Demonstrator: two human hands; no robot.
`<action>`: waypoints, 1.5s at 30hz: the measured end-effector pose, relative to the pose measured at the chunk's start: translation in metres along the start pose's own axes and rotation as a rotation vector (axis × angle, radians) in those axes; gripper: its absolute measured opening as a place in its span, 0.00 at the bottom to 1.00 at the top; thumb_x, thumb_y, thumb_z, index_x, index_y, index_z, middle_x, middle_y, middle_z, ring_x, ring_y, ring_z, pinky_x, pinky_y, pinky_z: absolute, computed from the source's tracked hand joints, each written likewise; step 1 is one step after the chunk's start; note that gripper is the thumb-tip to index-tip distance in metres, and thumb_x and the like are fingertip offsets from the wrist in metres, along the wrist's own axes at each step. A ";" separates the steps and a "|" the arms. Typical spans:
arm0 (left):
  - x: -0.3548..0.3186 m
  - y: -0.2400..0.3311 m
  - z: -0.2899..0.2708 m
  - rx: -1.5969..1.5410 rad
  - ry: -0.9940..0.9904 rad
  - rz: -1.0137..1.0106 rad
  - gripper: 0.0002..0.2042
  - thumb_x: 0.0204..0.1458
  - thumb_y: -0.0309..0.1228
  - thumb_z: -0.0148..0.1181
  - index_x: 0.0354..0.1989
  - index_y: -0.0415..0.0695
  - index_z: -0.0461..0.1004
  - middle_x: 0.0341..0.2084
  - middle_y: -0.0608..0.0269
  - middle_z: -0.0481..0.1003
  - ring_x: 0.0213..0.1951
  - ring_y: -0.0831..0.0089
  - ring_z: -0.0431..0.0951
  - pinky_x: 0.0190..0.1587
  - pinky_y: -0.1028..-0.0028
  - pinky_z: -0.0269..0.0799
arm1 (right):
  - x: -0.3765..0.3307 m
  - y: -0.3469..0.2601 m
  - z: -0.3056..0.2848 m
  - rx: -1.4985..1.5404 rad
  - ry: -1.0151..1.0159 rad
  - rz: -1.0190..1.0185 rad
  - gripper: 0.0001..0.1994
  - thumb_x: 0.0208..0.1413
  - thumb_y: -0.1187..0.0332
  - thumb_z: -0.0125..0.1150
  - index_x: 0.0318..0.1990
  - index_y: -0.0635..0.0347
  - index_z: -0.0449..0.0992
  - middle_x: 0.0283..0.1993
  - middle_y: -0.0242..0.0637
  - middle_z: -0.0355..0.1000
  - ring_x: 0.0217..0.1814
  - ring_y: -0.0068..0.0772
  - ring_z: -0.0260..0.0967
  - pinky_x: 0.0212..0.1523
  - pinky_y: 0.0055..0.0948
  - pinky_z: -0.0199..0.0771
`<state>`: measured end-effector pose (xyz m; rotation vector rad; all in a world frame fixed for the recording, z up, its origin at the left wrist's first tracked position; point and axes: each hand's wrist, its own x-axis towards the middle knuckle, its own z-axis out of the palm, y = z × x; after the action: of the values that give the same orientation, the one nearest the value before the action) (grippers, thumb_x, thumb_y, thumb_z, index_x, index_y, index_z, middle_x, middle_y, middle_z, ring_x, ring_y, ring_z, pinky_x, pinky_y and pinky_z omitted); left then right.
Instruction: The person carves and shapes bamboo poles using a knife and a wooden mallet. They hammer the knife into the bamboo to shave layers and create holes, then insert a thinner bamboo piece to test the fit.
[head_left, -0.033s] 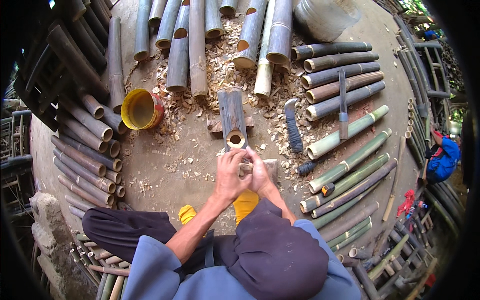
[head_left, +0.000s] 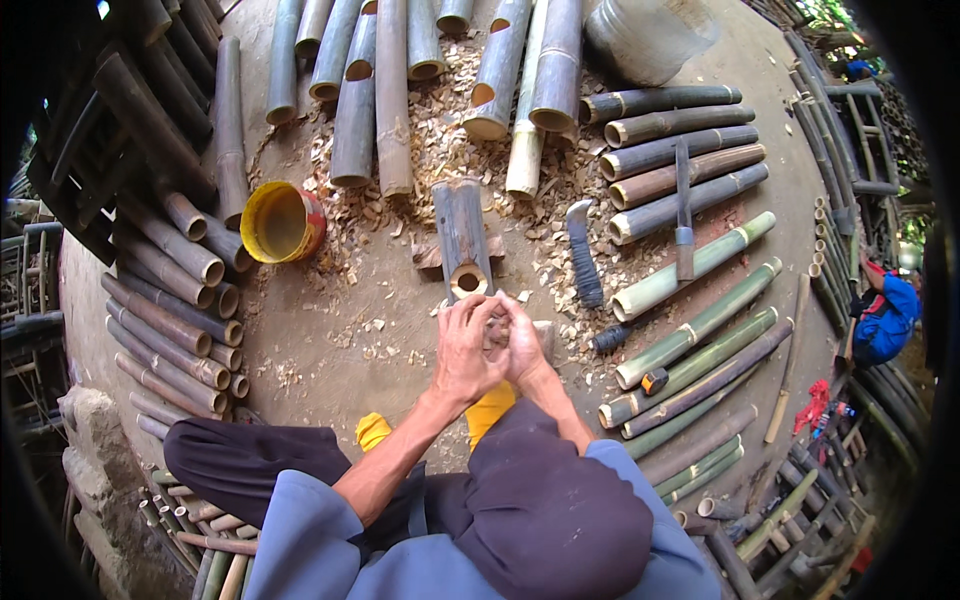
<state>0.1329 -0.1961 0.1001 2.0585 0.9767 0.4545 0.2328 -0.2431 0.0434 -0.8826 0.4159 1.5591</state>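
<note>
Just below the open end of the short bamboo section (head_left: 462, 238), the left hand (head_left: 468, 352) and right hand (head_left: 522, 345) press together around a small dark piece (head_left: 497, 335) (mostly hidden), steadying it; a handled blade (head_left: 583, 252) lies right of the section.

Bare ground is being left open left of the short bamboo tube (head_left: 463, 236); its right side is being blocked by a knife (head_left: 584, 255) and bamboo poles (head_left: 690, 320).

bucket (head_left: 282, 222) left of bamboo tube (head_left: 462, 238), knife (head_left: 584, 254) perhaps right
</note>
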 end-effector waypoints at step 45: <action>-0.010 -0.107 0.041 -0.545 -0.013 -0.694 0.38 0.36 0.42 0.71 0.55 0.34 0.64 0.44 0.42 0.74 0.47 0.54 0.75 0.49 0.64 0.70 | 0.071 -0.055 0.292 -2.557 -0.628 -0.940 0.17 0.46 0.67 0.57 0.43 0.61 0.62 0.30 0.49 0.70 0.31 0.51 0.72 0.28 0.46 0.71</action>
<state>0.0991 -0.1832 -0.0090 1.1462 1.3061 0.2860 0.2009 0.0216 0.1916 -1.6162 -2.5907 0.5004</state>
